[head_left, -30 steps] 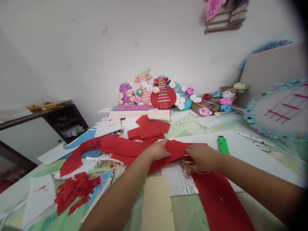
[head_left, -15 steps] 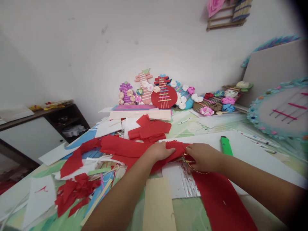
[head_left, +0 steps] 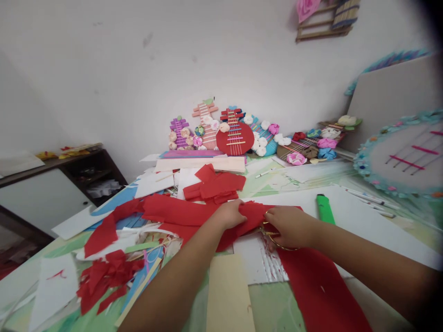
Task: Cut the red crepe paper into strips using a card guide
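Observation:
My left hand (head_left: pixel 231 214) is closed on a bunched strip of red crepe paper (head_left: pixel 180 213) that runs off to the left over the table. My right hand (head_left: pixel 289 225) is closed on gold-handled scissors (head_left: pixel 273 235), whose loops show under the fingers, right at the paper beside my left hand. A wide red paper sheet (head_left: pixel 318 290) lies under my right wrist and reaches toward me. Both hands sit over a white corrugated card (head_left: pixel 258 260).
A green lighter (head_left: pixel 324 208) lies on a white sheet right of my hands. Folded red paper pieces (head_left: pixel 214 184) sit behind, red scraps (head_left: pixel 104 276) at front left. Paper-craft instruments and flowers (head_left: pixel 235 136) line the wall. A round blue-trimmed craft (head_left: pixel 401 157) stands right. A dark cabinet (head_left: pixel 51 184) is left.
The hands have stayed almost where they were; my left hand has gathered the red paper a little tighter and the view has shifted slightly.

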A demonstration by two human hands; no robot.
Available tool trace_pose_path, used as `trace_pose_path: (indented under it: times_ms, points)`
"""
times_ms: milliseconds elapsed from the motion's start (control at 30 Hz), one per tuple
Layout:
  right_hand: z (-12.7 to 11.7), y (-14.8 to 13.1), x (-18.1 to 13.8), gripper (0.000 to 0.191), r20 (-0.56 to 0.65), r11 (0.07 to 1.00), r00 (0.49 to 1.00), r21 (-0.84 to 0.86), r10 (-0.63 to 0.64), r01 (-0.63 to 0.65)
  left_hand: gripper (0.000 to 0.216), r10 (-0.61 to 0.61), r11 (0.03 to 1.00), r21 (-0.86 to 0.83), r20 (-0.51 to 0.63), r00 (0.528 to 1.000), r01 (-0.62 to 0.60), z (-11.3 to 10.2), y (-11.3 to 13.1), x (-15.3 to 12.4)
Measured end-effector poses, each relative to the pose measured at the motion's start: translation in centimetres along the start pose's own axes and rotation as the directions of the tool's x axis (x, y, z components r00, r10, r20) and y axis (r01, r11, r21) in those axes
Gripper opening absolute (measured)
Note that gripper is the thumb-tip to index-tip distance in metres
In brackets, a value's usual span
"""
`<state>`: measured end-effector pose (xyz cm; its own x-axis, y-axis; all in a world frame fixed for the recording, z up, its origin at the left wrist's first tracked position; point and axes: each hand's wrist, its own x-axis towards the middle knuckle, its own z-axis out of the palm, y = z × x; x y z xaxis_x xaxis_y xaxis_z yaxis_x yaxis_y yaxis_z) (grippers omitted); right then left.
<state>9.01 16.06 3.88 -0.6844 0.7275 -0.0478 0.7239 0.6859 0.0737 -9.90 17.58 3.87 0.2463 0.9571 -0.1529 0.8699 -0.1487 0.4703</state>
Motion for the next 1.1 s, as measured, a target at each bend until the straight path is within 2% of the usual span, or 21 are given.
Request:
trace_pose_path:
  times_ms: [133,333,567,867,1100]
  points:
    - [0.3,-0.1,0.2,0.021,0.001,1.0,1.0,0.003,-0.006,0.006,0.027,-0.029,0.999,0.034,0.011,1.0,0.029,0.0,0.0,0.0]
    - [0.2,-0.2,0.2,0.019,-0.012,1.0,1.0,-0.006,-0.008,0.008,0.052,-0.095,0.986,0.14,0.011,0.995,0.092,0.1,0.4,-0.3]
    - [0.3,-0.7,0.2,0.019,-0.052,0.999,0.998,-0.018,-0.027,0.026,0.031,-0.06,0.981,0.186,0.04,0.997,0.051,0.3,0.6,-0.3]
    - [0.5,-0.7,0.0,0.017,-0.067,0.999,0.997,-0.032,-0.036,0.034,0.035,-0.052,0.963,0.265,0.044,0.998,0.039,-0.2,1.9,-1.4]
    - [0.8,-0.8,0.2,0.017,-0.058,0.999,0.998,-0.045,-0.032,0.029,0.031,0.037,0.991,0.125,0.11,0.993,-0.051,-0.2,0.8,-0.5]
